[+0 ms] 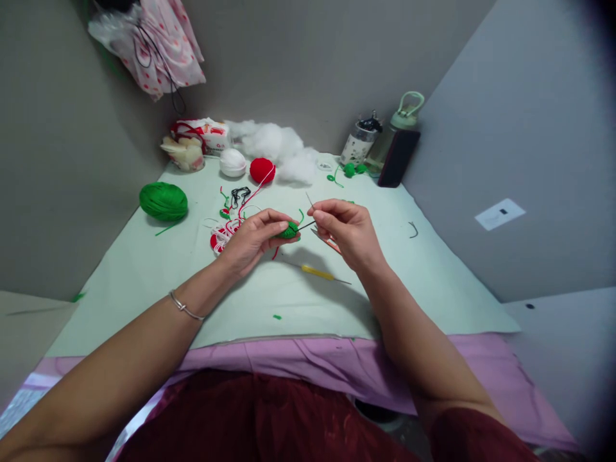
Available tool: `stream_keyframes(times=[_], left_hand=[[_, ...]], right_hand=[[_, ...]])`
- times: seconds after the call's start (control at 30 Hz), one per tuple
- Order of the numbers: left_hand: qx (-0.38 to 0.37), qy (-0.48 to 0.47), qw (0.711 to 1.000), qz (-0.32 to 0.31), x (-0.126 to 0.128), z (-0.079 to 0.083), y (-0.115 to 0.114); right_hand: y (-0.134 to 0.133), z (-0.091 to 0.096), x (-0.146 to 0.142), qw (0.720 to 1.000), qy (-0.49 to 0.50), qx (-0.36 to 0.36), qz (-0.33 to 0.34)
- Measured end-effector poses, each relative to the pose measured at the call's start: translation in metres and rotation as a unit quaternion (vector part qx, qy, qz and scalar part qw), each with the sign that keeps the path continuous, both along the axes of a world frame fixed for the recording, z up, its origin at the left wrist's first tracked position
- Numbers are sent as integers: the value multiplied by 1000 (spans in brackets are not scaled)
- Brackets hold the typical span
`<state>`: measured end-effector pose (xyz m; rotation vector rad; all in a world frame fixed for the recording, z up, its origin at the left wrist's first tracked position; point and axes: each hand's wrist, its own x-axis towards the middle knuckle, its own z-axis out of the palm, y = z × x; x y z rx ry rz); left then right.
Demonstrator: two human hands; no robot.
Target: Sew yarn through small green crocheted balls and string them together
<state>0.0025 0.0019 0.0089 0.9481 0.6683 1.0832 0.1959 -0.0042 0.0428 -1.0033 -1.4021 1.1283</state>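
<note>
1 thin needle (307,226) meets a round, nubby green crochet piece (289,231).

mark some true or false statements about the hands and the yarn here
1. The left hand pinches a small green crocheted piece. True.
2. The right hand holds the yellow-handled crochet hook. False: the hook lies on the table; the hand holds a thin needle.
3. The green yarn ball lies left of both hands. True.
4. The red yarn ball sits in the lap. False: it lies far back, by the white stuffing.
</note>
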Motion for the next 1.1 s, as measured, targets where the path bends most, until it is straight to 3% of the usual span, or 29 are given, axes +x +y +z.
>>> stream_keyframes(times=[0.2, 0.33, 1.1], left_hand=[[18, -9, 1000, 13, -3, -3, 5], [30, -13, 999, 28, -5, -2, 5], [82, 22, 995, 59, -5, -1, 2]], right_hand=[[-11, 5, -4, 974, -192, 123, 8], [-13, 1, -6, 959, -253, 127, 19], [-10, -3, -6, 964, -251, 89, 19]])
